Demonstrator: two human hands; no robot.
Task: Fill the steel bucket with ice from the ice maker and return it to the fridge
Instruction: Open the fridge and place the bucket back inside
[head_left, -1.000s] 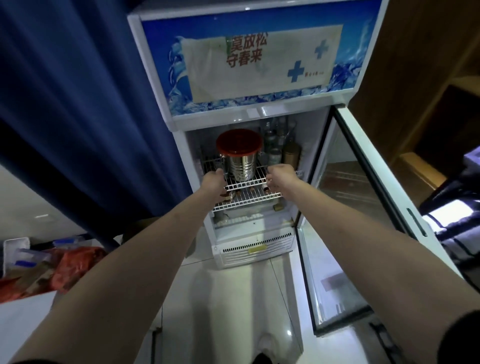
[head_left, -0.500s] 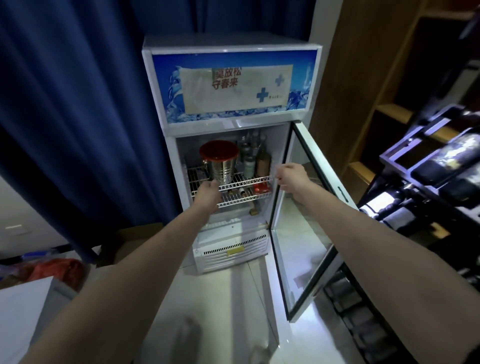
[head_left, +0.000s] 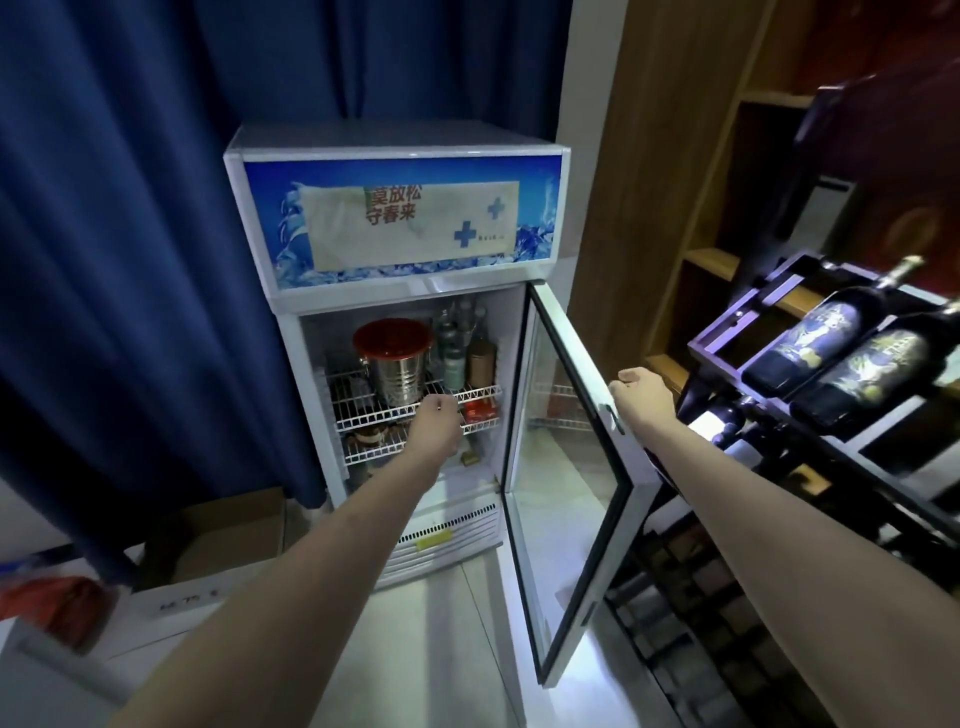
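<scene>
bucket (head_left: 399, 382): steel one with a red lid (head_left: 393, 338), sat upright on the top wire shelf (head_left: 475, 393) inside the fridge (head_left: 400, 291), left side of the shelf
bottles (head_left: 464, 348): a few stood just right of the bucket on the same shelf, labels too blurry to read
left hand (head_left: 435, 423): hung in front of the shelf edge, just below and right of the bucket, fingers loosely curled, nothing in them as far as I could tell
right hand (head_left: 641, 397): out by the edge of the door (head_left: 566, 467), fingers curled; couldn't tell if it really gripped the edge
door: glass, swung wide open to the right
around: blue curtain (head_left: 130, 260) left, cardboard box (head_left: 218, 540) on the floor, rack with wine bottles (head_left: 831, 358) right
</scene>
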